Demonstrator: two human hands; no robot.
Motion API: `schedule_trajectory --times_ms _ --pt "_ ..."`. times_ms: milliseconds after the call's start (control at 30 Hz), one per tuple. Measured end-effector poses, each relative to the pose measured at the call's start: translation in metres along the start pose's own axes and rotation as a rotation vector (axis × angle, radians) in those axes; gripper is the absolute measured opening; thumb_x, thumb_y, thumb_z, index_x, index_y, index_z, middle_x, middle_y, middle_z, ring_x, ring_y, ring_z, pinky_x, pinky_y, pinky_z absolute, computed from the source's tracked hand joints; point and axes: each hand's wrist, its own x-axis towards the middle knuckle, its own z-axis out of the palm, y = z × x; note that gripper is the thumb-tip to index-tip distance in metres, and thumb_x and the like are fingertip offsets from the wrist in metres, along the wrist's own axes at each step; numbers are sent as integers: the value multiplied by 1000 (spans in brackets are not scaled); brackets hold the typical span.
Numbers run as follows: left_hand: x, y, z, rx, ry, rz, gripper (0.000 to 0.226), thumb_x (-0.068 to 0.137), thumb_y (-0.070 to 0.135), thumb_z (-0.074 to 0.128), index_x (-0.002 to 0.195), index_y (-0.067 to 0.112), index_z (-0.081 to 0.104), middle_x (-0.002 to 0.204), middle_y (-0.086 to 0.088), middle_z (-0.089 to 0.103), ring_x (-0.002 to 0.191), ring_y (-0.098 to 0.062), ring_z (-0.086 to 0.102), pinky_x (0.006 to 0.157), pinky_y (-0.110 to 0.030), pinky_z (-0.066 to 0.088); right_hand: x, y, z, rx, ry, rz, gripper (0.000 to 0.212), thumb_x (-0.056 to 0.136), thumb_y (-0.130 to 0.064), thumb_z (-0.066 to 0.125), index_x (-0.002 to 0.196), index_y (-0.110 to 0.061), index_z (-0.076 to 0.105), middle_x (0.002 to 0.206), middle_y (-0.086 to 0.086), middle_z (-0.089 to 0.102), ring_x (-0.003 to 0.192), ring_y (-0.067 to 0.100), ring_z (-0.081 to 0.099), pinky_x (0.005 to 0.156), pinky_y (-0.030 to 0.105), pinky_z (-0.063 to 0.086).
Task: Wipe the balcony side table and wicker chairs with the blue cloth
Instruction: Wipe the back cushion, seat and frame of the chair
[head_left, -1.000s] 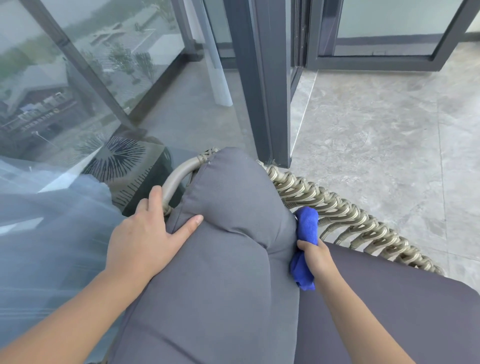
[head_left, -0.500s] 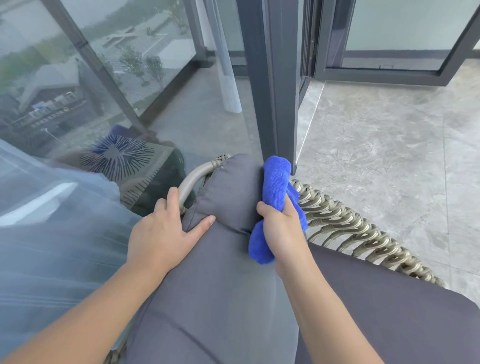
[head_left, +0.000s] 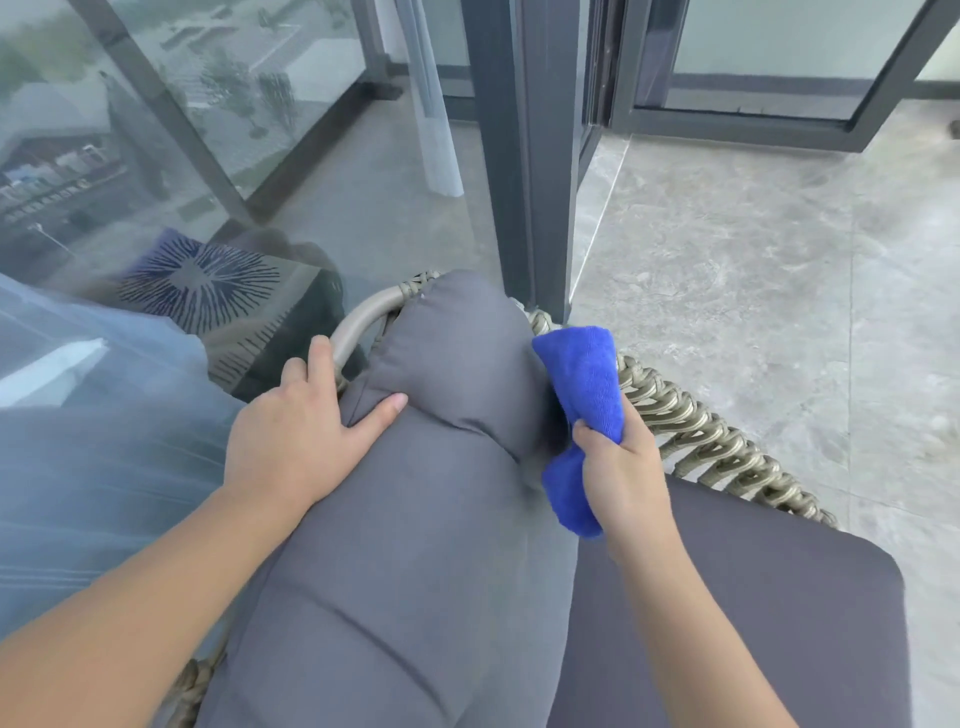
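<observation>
A wicker chair (head_left: 696, 431) with a woven beige rim stands right below me. Its grey back cushion (head_left: 415, 519) leans toward me and its grey seat cushion (head_left: 753, 597) lies at the lower right. My left hand (head_left: 296, 441) rests flat on the top left of the back cushion, fingers over its edge beside the chair's curved frame tube. My right hand (head_left: 618, 467) is closed around the bunched blue cloth (head_left: 587, 379). The cloth presses into the gap between the back cushion and the woven rim. No side table is in view.
A dark grey door-frame post (head_left: 530, 156) rises just behind the chair. Glass panels (head_left: 156, 130) stand to the left, with a sheer curtain (head_left: 78, 467) against the chair's left side. Grey stone floor (head_left: 753, 260) spreads to the right.
My right hand has carried the cloth from the cushion's top to the right and down along the woven rim. The left hand has stayed on the back cushion.
</observation>
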Motion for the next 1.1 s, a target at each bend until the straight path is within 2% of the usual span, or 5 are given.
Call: schedule_trajectory --times_ms 167,367,700,867,1100 --pt "-4 5 5 18 7 30 97 82 84 42 137 4 38 97 -20 59 73 -43 66 52 -36 36 9 91 -28 -7 124 286 20 98 -6 50 96 -23 61 89 3 59 77 23 52 70 33 42" --pt "-4 5 6 15 9 30 96 82 83 43 138 5 38 99 -20 58 76 -45 66 55 -38 37 1 165 -4 64 34 539 14 100 -16 54 103 -18 67 105 13 75 102 28 69 100 47 53" --pt "-2 0 5 -4 -2 33 91 83 82 43 129 4 41 91 -18 56 69 -43 65 51 -36 36 -4 107 13 139 -42 485 11 101 -21 55 96 -26 64 94 -1 69 95 19 64 87 35 46" --pt "-7 8 6 -11 -13 19 95 81 83 43 134 5 40 94 -17 57 71 -44 66 52 -36 37 -10 66 36 155 -88 370 18 102 -23 55 116 -28 64 105 -6 68 99 9 62 81 27 44" --pt "-5 8 4 -19 -12 10 100 80 86 37 141 8 36 101 -16 58 77 -43 67 55 -37 36 -27 22 44 244 -113 306 11 103 -24 55 99 -32 63 86 -9 59 78 8 56 70 22 42"
